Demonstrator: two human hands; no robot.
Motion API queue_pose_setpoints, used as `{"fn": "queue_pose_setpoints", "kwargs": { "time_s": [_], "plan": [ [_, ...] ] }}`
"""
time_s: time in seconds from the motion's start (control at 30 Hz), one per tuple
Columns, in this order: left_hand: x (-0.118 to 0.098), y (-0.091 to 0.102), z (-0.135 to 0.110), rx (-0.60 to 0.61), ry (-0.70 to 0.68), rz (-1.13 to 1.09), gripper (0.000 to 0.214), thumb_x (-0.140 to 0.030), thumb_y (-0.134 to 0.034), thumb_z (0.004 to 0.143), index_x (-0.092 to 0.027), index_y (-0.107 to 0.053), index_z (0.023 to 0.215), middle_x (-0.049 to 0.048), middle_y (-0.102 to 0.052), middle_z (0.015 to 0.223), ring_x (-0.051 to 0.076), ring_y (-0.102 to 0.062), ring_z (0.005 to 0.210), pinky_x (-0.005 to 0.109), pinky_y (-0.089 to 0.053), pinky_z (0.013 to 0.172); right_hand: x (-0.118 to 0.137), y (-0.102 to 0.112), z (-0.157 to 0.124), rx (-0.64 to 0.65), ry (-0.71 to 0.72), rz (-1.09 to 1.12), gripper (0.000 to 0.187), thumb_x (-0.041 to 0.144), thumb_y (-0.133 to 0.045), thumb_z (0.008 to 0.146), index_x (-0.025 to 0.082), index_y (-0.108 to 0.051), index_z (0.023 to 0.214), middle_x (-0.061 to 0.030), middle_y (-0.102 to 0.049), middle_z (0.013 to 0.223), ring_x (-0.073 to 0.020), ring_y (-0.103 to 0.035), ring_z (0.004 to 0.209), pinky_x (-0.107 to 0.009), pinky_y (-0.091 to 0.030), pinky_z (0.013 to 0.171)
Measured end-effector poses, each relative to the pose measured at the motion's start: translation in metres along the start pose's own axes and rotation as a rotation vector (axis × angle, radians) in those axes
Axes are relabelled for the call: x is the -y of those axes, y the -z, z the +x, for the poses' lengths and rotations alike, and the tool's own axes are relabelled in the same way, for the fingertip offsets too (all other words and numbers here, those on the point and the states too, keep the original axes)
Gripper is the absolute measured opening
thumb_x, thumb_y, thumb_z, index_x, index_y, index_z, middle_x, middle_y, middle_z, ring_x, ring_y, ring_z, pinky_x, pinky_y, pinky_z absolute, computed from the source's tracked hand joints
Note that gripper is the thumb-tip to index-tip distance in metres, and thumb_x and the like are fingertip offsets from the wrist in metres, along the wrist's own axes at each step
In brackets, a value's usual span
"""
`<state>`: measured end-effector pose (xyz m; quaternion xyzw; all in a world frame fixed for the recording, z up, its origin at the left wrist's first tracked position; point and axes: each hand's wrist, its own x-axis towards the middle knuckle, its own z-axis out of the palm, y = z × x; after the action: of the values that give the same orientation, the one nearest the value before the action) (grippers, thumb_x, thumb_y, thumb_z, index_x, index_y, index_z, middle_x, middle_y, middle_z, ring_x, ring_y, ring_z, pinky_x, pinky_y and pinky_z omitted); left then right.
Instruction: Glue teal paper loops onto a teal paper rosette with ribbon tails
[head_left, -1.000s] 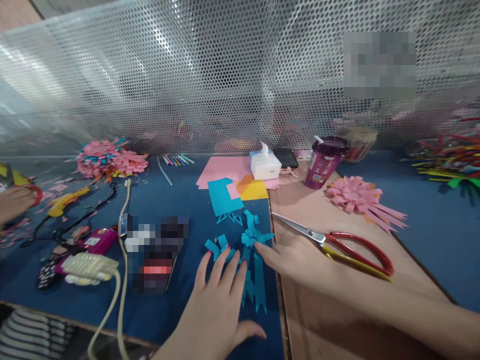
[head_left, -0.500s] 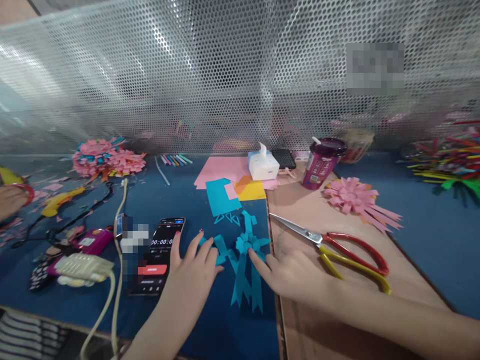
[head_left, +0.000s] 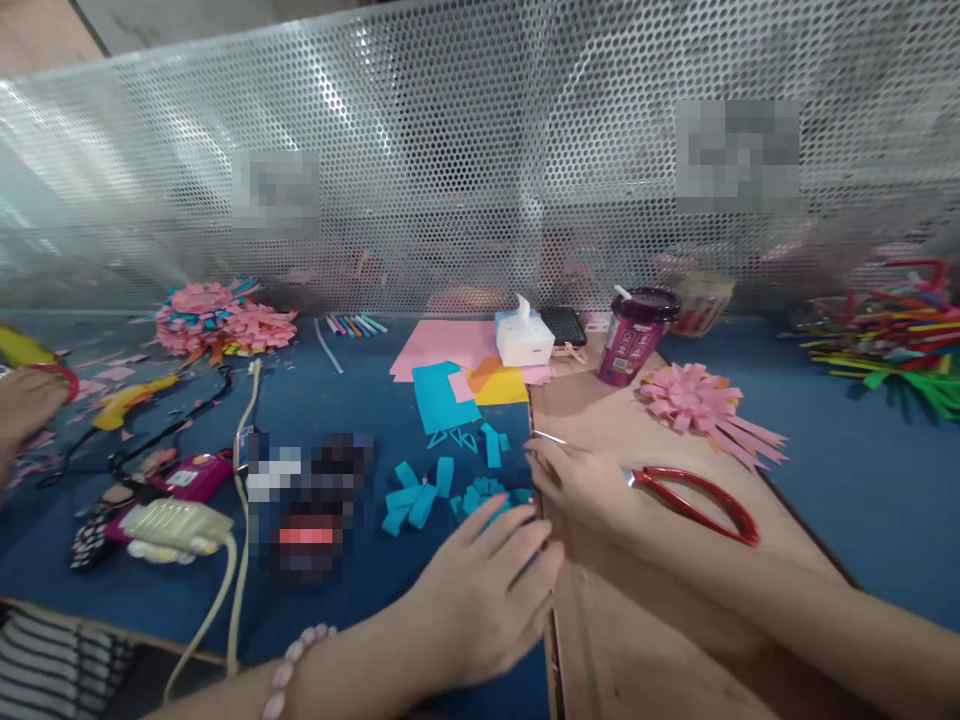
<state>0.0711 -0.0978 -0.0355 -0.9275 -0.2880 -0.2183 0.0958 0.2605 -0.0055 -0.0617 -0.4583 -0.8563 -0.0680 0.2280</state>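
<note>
Blue bench [head_left: 337, 390]: my left hand [head_left: 480, 590], fingers [head_left: 517, 545] spread, seemingly pins cyan paper strips [head_left: 476, 494] flat; right hand [head_left: 585, 485] covers the scissors [head_left: 645, 477] blades, grip indeterminable.

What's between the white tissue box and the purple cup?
A black phone lies flat between tissue box and cup, seen in the head view.

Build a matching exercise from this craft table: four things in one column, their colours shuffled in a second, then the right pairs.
Things:
1. scissors handle
2. lidded cup
3. tissue box
4. cut paper strips

Colours:
A. white
B. turquoise
C. red
D. purple

Pairs: 1-C, 2-D, 3-A, 4-B
</note>
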Motion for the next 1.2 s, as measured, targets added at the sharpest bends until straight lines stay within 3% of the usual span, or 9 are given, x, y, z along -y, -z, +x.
{"fn": "queue_pose_setpoints", "kwargs": {
  "time_s": [0.13, 0.33, 0.47, 0.6, 0.77, 0.93, 1.07, 1.13, 1.2],
  "plan": [
    [-0.006, -0.008, 0.002, 0.188, -0.028, -0.101, 0.047, -0.035, -0.037, 0.095, -0.012, -0.042, 0.136, 0.0102, -0.042, 0.143, 0.026, -0.031, 0.136, 0.043, -0.026, 0.113, -0.013, -0.004, -0.001, 0.091, -0.067, -0.027, 0.021, 0.026, -0.044, 0.091, 0.019, -0.060, 0.104, -0.0056, -0.071, 0.096, -0.0158, -0.066, 0.076, -0.022, -0.038, 0.057],
    [-0.009, -0.012, 0.008, 0.197, -0.057, -0.088, 0.045, -0.031, -0.034, 0.096, -0.012, -0.042, 0.136, 0.0092, -0.041, 0.144, 0.028, -0.026, 0.137, 0.045, -0.024, 0.112, -0.037, 0.000, -0.008, 0.097, -0.101, -0.106, 0.020, 0.025, -0.044, 0.090, 0.019, -0.061, 0.100, -0.0059, -0.070, 0.095, -0.0169, -0.065, 0.077, -0.025, -0.040, 0.062],
    [-0.019, -0.015, 0.023, 0.127, -0.142, -0.112, 0.038, -0.028, -0.034, 0.095, -0.008, -0.051, 0.122, 0.0123, -0.056, 0.122, 0.027, -0.045, 0.120, 0.041, -0.034, 0.102, -0.043, 0.004, 0.001, 0.062, 0.007, -0.112, 0.020, 0.023, -0.045, 0.091, 0.015, -0.063, 0.096, -0.0081, -0.068, 0.087, -0.0186, -0.062, 0.078, -0.027, -0.043, 0.068],
    [-0.034, -0.028, 0.043, 0.115, -0.276, -0.124, 0.019, -0.018, -0.039, 0.091, -0.009, -0.056, 0.090, 0.0068, -0.055, 0.082, 0.019, -0.054, 0.077, 0.032, -0.041, 0.064, -0.014, 0.006, 0.022, 0.020, 0.197, 0.093, 0.023, 0.018, -0.043, 0.093, 0.016, -0.062, 0.105, -0.0089, -0.064, 0.095, -0.0189, -0.057, 0.090, -0.031, -0.045, 0.079],
    [-0.056, -0.055, 0.054, 0.007, -0.297, -0.147, 0.017, -0.016, -0.044, 0.088, -0.010, -0.059, 0.083, 0.0066, -0.053, 0.078, 0.019, -0.054, 0.072, 0.032, -0.038, 0.058, 0.008, -0.009, 0.041, -0.019, 0.307, 0.208, 0.038, 0.002, -0.039, 0.087, 0.017, -0.062, 0.114, -0.0108, -0.061, 0.113, -0.0219, -0.049, 0.102, -0.038, -0.046, 0.084],
    [-0.066, -0.063, 0.045, -0.087, -0.100, 0.103, 0.034, -0.030, -0.045, 0.089, -0.014, -0.061, 0.115, 0.0143, -0.057, 0.113, 0.039, -0.051, 0.107, 0.059, -0.040, 0.084, -0.010, -0.026, 0.039, 0.067, 0.306, 0.181, 0.051, -0.002, -0.041, 0.084, 0.024, -0.056, 0.125, -0.0050, -0.059, 0.126, -0.0241, -0.042, 0.114, -0.042, -0.039, 0.090],
    [-0.065, -0.057, 0.041, 0.048, 0.161, 0.178, 0.025, -0.038, -0.053, 0.084, -0.022, -0.069, 0.095, 0.0119, -0.059, 0.102, 0.042, -0.051, 0.104, 0.077, -0.032, 0.084, -0.017, -0.026, 0.037, 0.085, 0.350, 0.170, 0.042, 0.008, -0.044, 0.089, 0.026, -0.057, 0.125, -0.0049, -0.059, 0.126, -0.0246, -0.039, 0.119, -0.042, -0.033, 0.092],
    [-0.058, -0.048, 0.043, 0.137, 0.375, 0.249, 0.025, -0.037, -0.057, 0.081, -0.018, -0.071, 0.090, 0.0147, -0.062, 0.095, 0.040, -0.056, 0.092, 0.077, -0.038, 0.076, -0.017, -0.025, 0.039, 0.099, 0.388, 0.182, 0.038, 0.011, -0.043, 0.092, 0.026, -0.058, 0.123, -0.0044, -0.061, 0.124, -0.0244, -0.039, 0.119, -0.042, -0.031, 0.093],
    [-0.045, -0.035, 0.043, 0.213, 0.525, 0.381, 0.024, -0.026, -0.058, 0.078, -0.010, -0.071, 0.092, 0.0201, -0.064, 0.093, 0.039, -0.061, 0.083, 0.065, -0.050, 0.064, -0.016, -0.025, 0.041, 0.088, 0.397, 0.206, 0.033, 0.015, -0.044, 0.093, 0.025, -0.060, 0.120, -0.0045, -0.063, 0.121, -0.0241, -0.041, 0.116, -0.041, -0.030, 0.092]
  ]
}}
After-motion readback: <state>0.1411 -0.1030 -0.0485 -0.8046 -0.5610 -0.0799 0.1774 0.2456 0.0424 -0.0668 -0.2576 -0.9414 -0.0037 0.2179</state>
